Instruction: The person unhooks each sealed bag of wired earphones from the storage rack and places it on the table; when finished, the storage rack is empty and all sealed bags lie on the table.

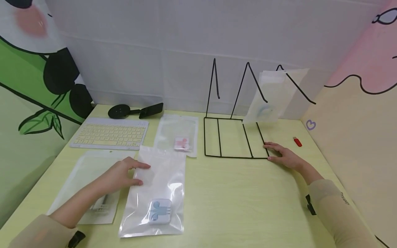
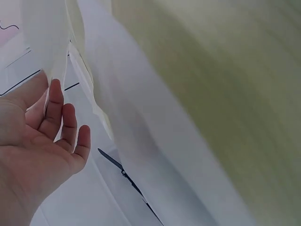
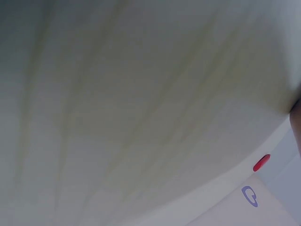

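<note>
My left hand [image 1: 119, 175] pinches a clear-fronted white plastic bag [image 1: 161, 179] near its upper left edge. Inside that bag is a square case with blue earphones [image 1: 160, 211]. In the left wrist view, white plastic passes between the thumb and fingers of the left hand [image 2: 47, 117]. At the far right, my right hand [image 1: 285, 155] holds the front right corner of a black wire display rack [image 1: 235, 157] with its thumb and fingers. A similar white bag [image 1: 273, 93] hangs on the rack's right hook. The right wrist view barely shows the hand.
Another bag [image 1: 167, 129] with a pink item lies behind the earphone bag, and one more bag [image 1: 83, 172] lies under my left arm. A white keyboard [image 1: 110, 133] and a black folding holder [image 1: 136, 111] are at the back left. A red USB stick [image 1: 297, 141] lies right of the rack.
</note>
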Demonstrator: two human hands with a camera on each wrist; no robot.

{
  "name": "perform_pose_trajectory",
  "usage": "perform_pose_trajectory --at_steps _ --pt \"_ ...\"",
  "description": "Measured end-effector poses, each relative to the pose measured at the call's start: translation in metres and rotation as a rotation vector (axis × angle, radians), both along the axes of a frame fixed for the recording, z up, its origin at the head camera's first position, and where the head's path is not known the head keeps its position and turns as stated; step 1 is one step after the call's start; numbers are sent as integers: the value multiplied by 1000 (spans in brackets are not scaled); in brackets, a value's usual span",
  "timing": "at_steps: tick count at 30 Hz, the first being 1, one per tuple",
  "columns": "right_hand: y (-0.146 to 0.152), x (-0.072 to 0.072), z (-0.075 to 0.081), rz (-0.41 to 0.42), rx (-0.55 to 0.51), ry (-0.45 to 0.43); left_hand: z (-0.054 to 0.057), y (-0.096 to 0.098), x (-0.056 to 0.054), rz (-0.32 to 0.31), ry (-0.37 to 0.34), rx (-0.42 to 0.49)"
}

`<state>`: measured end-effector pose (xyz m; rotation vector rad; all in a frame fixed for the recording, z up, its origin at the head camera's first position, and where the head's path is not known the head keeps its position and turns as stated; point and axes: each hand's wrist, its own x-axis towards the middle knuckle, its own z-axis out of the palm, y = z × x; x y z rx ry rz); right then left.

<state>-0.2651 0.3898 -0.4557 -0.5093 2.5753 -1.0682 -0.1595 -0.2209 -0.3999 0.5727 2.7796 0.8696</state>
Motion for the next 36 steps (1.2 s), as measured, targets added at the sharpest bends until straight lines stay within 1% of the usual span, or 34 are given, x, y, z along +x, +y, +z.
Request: perform_pose_trajectory --at_steps 2,5,9,12,19,24,26,31,36 --pt "0 0 0 -1 3 1 1 -1 1 -21 -9 -8" --pt "1 -1 -1 -2 4 2 2 -3 2 -34 -35 -33" --pt "1 -1 -2 3 -1 4 3 -5 2 -52 -50 -101" --pt "2 -1 -2 8 -4 13 2 -5 3 -60 -42 -144" --pt "2 -2 -3 12 10 28 -6 -7 3 -56 -25 -188" --pt "3 -2 -4 13 13 29 -13 -6 4 -64 20 -297" --pt "3 -2 -4 12 16 28 -13 -4 5 -56 38 -324" --pt "3 -3 -3 14 29 28 -9 0 10 -17 65 -310" --pt "3 -3 -5 21 32 29 -8 -1 11 16 96 -325"
